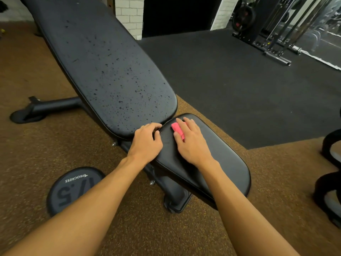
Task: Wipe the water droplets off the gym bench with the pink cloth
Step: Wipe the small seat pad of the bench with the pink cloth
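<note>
A black gym bench has a long back pad (103, 67) speckled with water droplets and a short seat pad (217, 163) nearer to me. My right hand (190, 141) lies flat on the far end of the seat pad, its straight fingers pressing the folded pink cloth (177, 128) onto the pad. Most of the cloth is hidden under the fingers. My left hand (147, 141) rests at the gap between the two pads, its fingers curled over the near edge of the back pad.
A round 17.5 weight plate (73, 189) lies on the brown floor left of the bench. The bench's foot bar (46, 108) sticks out to the left. Dark rubber flooring (249, 80) spreads to the right, with a cable machine (276, 34) at the back and black equipment (330, 172) at the right edge.
</note>
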A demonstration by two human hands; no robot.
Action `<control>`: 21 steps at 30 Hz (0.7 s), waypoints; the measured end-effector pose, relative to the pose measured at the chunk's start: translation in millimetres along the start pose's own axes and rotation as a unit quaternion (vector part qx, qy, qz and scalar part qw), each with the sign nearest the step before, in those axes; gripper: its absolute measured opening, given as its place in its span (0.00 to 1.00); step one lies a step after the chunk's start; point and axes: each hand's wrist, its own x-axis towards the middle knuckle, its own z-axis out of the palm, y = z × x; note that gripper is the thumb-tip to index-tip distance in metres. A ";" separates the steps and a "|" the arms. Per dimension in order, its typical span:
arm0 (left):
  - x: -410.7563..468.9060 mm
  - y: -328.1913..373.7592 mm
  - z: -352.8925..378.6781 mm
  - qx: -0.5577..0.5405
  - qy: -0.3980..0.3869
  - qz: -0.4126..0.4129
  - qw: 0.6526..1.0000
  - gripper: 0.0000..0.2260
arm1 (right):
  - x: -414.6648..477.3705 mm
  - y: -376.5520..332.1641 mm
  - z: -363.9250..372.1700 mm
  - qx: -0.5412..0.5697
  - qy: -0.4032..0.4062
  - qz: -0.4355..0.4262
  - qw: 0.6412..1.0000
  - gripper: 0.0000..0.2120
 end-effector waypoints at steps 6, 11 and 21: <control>-3.8 19.6 1.4 0.015 0.004 0.023 1.000 0.13 | -39.1 7.5 -38.7 0.119 -0.043 0.045 0.991 0.38; -3.4 46.2 18.3 0.010 -0.011 0.067 0.998 0.12 | -53.0 37.7 -56.4 0.125 0.043 0.113 0.985 0.29; -21.4 49.4 52.8 0.149 -0.032 0.165 0.975 0.22 | -24.8 78.9 -41.1 0.074 0.077 0.190 0.976 0.24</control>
